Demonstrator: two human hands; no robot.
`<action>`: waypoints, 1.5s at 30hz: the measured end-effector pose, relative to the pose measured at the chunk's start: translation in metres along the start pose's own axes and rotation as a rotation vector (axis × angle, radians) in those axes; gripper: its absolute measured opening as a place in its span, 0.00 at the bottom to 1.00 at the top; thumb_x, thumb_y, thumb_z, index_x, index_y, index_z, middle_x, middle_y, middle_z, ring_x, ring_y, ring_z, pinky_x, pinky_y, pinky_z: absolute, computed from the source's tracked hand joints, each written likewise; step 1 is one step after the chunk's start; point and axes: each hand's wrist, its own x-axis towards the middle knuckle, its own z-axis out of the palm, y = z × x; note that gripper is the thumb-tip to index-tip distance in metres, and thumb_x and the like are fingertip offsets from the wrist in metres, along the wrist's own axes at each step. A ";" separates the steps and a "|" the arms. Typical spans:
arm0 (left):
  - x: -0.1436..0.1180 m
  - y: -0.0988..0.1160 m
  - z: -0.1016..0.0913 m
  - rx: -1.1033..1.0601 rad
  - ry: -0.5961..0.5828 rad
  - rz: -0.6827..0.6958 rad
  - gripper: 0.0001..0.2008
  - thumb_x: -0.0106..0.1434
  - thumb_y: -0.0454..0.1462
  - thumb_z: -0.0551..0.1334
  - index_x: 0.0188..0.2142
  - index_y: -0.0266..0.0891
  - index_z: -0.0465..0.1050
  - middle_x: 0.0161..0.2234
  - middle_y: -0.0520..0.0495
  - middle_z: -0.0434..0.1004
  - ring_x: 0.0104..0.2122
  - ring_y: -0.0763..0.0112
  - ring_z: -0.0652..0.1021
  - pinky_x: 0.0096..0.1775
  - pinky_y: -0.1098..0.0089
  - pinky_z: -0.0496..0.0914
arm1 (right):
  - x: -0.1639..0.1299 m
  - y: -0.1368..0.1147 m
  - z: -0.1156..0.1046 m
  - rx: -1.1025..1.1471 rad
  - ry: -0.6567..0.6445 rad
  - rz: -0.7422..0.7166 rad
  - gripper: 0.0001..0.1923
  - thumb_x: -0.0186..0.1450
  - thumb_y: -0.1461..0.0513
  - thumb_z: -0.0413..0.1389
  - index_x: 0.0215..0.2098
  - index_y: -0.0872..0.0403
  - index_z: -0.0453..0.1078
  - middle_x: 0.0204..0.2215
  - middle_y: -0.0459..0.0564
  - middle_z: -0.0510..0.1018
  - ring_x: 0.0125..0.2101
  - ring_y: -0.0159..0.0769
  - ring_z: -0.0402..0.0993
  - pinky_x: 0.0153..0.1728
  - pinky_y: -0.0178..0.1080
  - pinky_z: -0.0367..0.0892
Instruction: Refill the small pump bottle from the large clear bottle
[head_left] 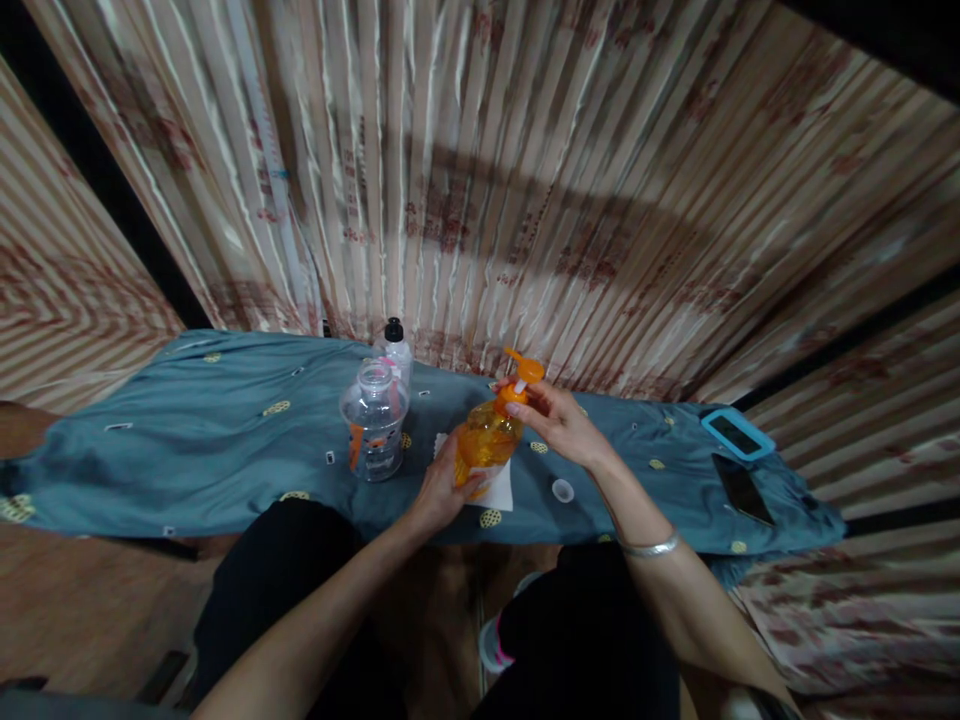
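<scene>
Here we hold an orange pump bottle (486, 440) over the blue-covered desk (225, 430).
From the head view, our left hand (439, 490) is clamped around the bottle's body while our right hand (555, 420) closes its fingers on the pump head (523, 372). Just to the left stand a clear jar (373, 415) and a black-capped bottle (394, 350); a small white cap (562, 490) lies near, two phones (739, 455) well apart at right.
</scene>
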 end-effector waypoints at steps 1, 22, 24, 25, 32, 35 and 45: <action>0.000 0.000 0.000 0.002 -0.002 0.000 0.38 0.60 0.42 0.67 0.66 0.39 0.56 0.65 0.35 0.67 0.65 0.49 0.69 0.67 0.48 0.61 | 0.001 -0.001 -0.002 -0.022 -0.015 0.002 0.23 0.70 0.49 0.59 0.53 0.58 0.71 0.51 0.55 0.77 0.53 0.46 0.74 0.56 0.47 0.66; 0.000 -0.009 0.000 0.023 0.006 -0.008 0.39 0.61 0.41 0.67 0.67 0.36 0.54 0.66 0.33 0.66 0.66 0.49 0.68 0.67 0.48 0.60 | -0.003 0.009 0.023 -0.073 0.264 -0.038 0.15 0.68 0.54 0.63 0.47 0.55 0.72 0.42 0.49 0.79 0.44 0.41 0.76 0.48 0.40 0.67; 0.000 -0.010 0.000 0.042 0.004 -0.004 0.39 0.61 0.40 0.67 0.67 0.36 0.54 0.66 0.32 0.65 0.66 0.49 0.67 0.68 0.48 0.59 | -0.004 0.009 0.026 -0.026 0.281 -0.029 0.14 0.68 0.55 0.63 0.47 0.54 0.72 0.42 0.49 0.79 0.44 0.40 0.76 0.47 0.38 0.67; 0.000 -0.010 0.000 0.049 0.005 0.001 0.39 0.61 0.40 0.67 0.67 0.36 0.54 0.66 0.33 0.65 0.67 0.49 0.67 0.68 0.48 0.59 | -0.004 0.008 0.027 0.006 0.284 -0.028 0.14 0.67 0.55 0.63 0.47 0.54 0.72 0.42 0.48 0.79 0.44 0.39 0.76 0.47 0.38 0.67; 0.000 -0.011 0.000 0.047 0.014 0.010 0.39 0.60 0.40 0.69 0.67 0.40 0.55 0.66 0.35 0.66 0.66 0.49 0.67 0.68 0.47 0.59 | -0.005 0.004 0.037 0.129 0.365 0.014 0.17 0.68 0.53 0.62 0.48 0.55 0.71 0.44 0.51 0.79 0.45 0.39 0.75 0.48 0.37 0.67; 0.000 -0.013 -0.001 0.054 0.016 0.017 0.40 0.60 0.40 0.69 0.68 0.41 0.55 0.67 0.35 0.65 0.66 0.49 0.67 0.68 0.46 0.59 | -0.004 0.005 0.039 0.146 0.366 0.004 0.16 0.69 0.53 0.61 0.48 0.55 0.71 0.45 0.51 0.79 0.47 0.39 0.75 0.49 0.37 0.67; -0.001 -0.012 -0.001 0.056 0.008 0.019 0.40 0.61 0.41 0.68 0.68 0.38 0.53 0.66 0.34 0.65 0.66 0.49 0.68 0.67 0.47 0.60 | -0.006 0.005 0.031 0.078 0.238 0.005 0.19 0.70 0.52 0.59 0.52 0.56 0.70 0.51 0.55 0.77 0.49 0.39 0.75 0.53 0.39 0.66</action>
